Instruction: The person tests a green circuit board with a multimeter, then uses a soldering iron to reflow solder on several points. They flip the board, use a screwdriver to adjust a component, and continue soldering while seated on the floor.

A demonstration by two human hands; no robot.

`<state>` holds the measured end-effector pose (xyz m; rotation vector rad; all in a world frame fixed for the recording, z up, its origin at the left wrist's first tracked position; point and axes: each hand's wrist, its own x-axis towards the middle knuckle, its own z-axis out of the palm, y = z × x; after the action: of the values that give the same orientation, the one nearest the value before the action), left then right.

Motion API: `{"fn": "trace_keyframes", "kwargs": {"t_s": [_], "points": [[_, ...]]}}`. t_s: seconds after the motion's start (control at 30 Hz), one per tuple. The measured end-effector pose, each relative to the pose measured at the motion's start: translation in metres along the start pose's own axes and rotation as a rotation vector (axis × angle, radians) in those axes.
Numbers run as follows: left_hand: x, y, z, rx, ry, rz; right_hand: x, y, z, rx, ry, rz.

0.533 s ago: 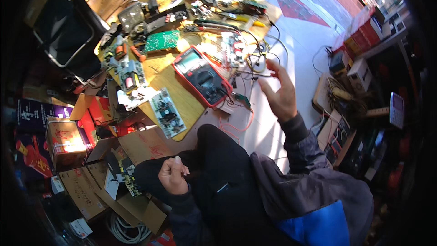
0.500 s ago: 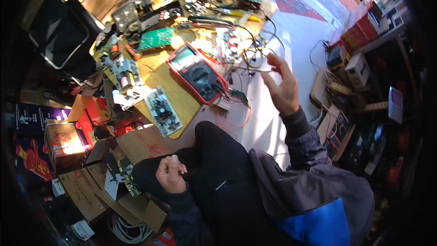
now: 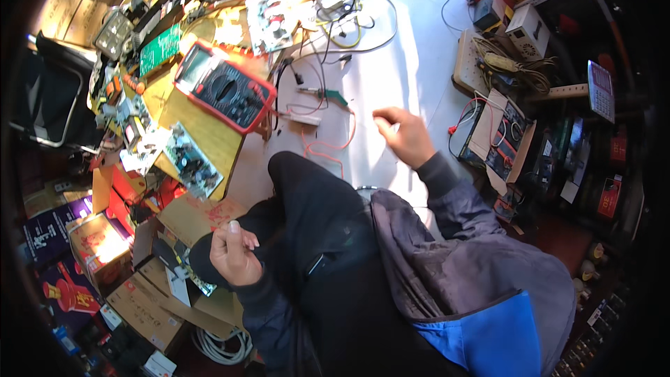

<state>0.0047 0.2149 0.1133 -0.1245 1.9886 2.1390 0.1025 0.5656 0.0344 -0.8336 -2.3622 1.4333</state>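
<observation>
Remotely I see a dark grey jacket (image 3: 481, 272) with close-fitting dark cuffs (image 3: 438, 171) above bare hands (image 3: 407, 139), a bright blue section (image 3: 495, 338) edged dark low down, and black trousers (image 3: 310, 209).

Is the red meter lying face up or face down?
Face up: the red meter's screen and round dial both show. I can't tell if it's switched on.

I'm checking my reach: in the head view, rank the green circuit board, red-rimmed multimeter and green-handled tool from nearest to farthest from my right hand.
1. Green-handled tool: a little left of your right hand and farther forward.
2. Red-rimmed multimeter: farther left, past the tool.
3. Green circuit board: leftmost, beyond the multimeter.
</observation>
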Motion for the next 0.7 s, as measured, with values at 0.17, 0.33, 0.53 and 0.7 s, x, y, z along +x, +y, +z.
{"fn": "trace_keyframes", "kwargs": {"t_s": [0.17, 0.33, 0.53, 0.7], "points": [[0.0, 0.007, 0.012, 0.011, 0.007, 0.033, -0.023, -0.002, 0.02, 0.028, -0.117, -0.076], [0.0, 0.017, 0.006, -0.002, 0.046, 0.104, -0.003, -0.027, 0.024, 0.153, -0.077, -0.192], [-0.005, 0.016, -0.012, -0.033, 0.081, 0.125, 0.026, -0.066, 0.024, 0.141, -0.023, -0.308], [-0.003, 0.012, -0.027, -0.057, 0.134, 0.113, 0.039, -0.097, 0.029, 0.193, -0.058, -0.278]]}}
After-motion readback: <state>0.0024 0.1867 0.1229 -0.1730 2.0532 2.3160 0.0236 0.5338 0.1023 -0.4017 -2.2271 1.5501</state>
